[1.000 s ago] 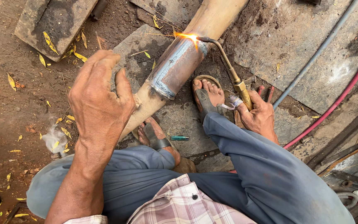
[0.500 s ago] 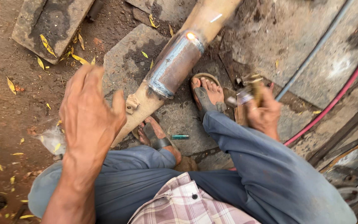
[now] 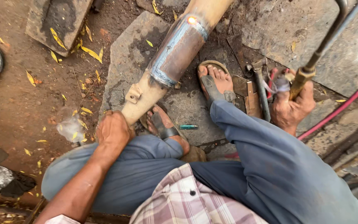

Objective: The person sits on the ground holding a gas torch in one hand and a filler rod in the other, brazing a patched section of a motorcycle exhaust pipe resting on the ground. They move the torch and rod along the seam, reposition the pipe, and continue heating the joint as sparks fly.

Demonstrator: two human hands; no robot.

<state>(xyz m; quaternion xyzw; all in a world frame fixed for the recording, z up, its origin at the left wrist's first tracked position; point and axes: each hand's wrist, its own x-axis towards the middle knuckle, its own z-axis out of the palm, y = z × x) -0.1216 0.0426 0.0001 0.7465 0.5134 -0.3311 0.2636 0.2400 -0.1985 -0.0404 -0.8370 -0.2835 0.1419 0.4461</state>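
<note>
Tan exhaust pipe (image 3: pixel 175 58) aslant on stone, brass torch (image 3: pixel 311 62) upright

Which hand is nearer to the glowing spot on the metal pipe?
Neither clearly; both are well away. The glowing spot sits at the pipe's far end. The left hand grips the pipe's near end. The right hand holds the torch off to the side.

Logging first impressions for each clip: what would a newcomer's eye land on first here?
The small glowing orange spot near the top of the long metal pipe, which runs diagonally across the stone slab. Then the right hand, at the right, gripping a brass torch, and the left hand at the pipe's lower end, between sandalled feet.
</note>
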